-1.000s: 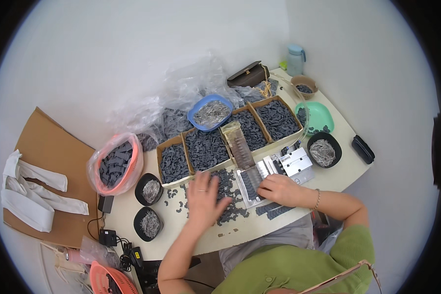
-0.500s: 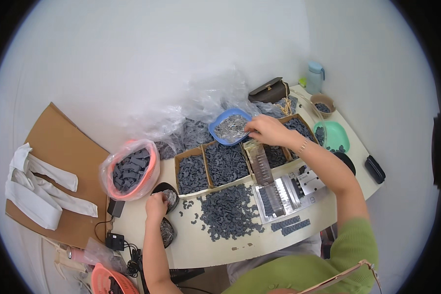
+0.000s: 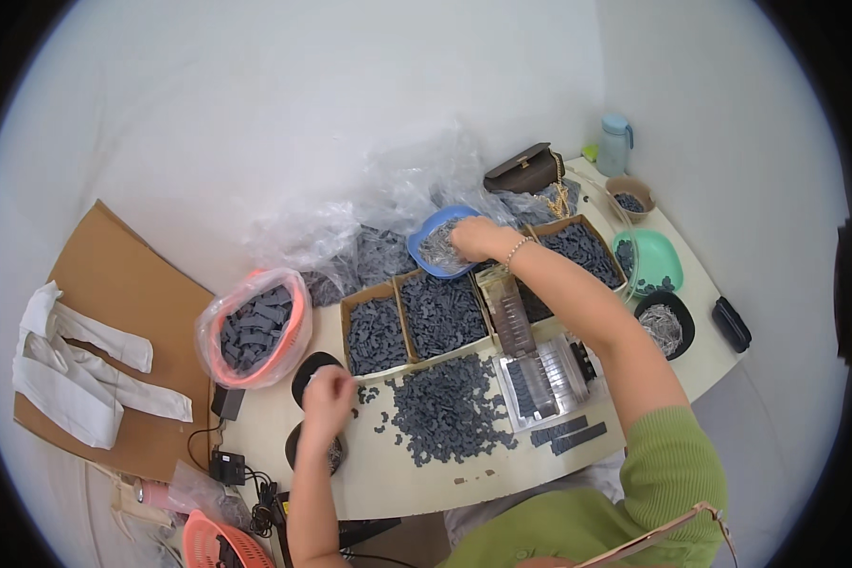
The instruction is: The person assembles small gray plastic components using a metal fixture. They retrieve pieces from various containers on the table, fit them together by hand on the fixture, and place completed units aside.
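Observation:
My right hand (image 3: 481, 239) reaches across to a blue tray (image 3: 415, 248) at the back. Its fingers are bent together, their tips down in the thin silvery metal pins (image 3: 440, 248); what they pinch is hidden. Over on the left, my left hand (image 3: 329, 402) is closed above the table, between an upper black bowl (image 3: 305, 376) and a lower black bowl (image 3: 293, 445). Anything in its fingers is too small to make out. A loose heap of small dark grey pieces (image 3: 450, 412) spreads to its right. Beneath my right forearm stands a clear plastic fixture (image 3: 549, 379).
Cardboard boxes of grey pieces (image 3: 442, 314) line the middle. A pink basket (image 3: 300, 317) holds larger grey pieces. On the right are a green tray (image 3: 663, 254), a black bowl of metal pins (image 3: 686, 317) and a black case (image 3: 731, 325). Grey strips (image 3: 577, 436) lie near the front edge.
My right hand has shifted left, further into the blue tray's pins. My left hand has lifted off the upper black bowl and moved slightly right and nearer.

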Tool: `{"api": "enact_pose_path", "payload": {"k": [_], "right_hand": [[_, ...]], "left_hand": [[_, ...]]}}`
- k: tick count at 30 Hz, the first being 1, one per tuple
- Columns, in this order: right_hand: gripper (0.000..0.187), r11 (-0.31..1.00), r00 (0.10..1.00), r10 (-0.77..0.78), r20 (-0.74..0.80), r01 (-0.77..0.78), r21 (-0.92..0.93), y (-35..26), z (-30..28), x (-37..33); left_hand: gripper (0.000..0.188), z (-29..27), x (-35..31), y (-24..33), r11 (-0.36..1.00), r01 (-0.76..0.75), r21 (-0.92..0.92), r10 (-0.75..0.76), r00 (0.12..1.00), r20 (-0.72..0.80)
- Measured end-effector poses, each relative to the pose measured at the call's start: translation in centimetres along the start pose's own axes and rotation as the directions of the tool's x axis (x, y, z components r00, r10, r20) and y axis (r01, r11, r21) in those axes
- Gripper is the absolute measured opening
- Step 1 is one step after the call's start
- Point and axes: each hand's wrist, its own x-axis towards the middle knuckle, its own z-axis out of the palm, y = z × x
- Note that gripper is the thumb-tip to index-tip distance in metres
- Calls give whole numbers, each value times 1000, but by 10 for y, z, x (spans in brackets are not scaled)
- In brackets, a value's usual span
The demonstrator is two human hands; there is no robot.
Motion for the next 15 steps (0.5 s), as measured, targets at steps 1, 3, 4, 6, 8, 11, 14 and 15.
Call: {"api": "enact_pose_path", "payload": {"k": [1, 3, 4, 6, 8, 11, 14, 15], "right_hand": [[22, 1000, 1000, -16, 1, 16, -4, 3, -1, -4], [24, 999, 999, -40, -16, 41, 22, 4, 0, -6], [24, 998, 999, -36, -31, 38, 50, 6, 1, -7], [23, 994, 998, -6, -62, 12, 104, 6, 2, -6], [22, 987, 994, 52, -95, -37, 156, 8, 5, -6], [19, 977, 974, 118, -193, -80, 198, 9, -2, -20], [17, 932, 915, 80, -396, 72, 355, 6, -15, -52], [17, 898, 927, 51, -371, 120, 424, 2, -22, -66]], "left_hand": [[8, 13, -4, 32, 993, -25, -118, 29, 999, 34], [9, 44, -15, 69, 958, -169, -234, 198, 975, 106], [10, 58, -21, 92, 940, -182, -288, 237, 957, 166], [10, 94, -33, 117, 865, -338, -371, 402, 909, 109], [11, 120, -41, 147, 838, -408, -363, 465, 882, 81], [12, 153, -44, 160, 810, -521, -269, 548, 836, 32], [14, 162, -45, 159, 832, -521, -193, 538, 841, 50], [15, 162, -46, 159, 835, -521, -176, 537, 842, 55]]}}
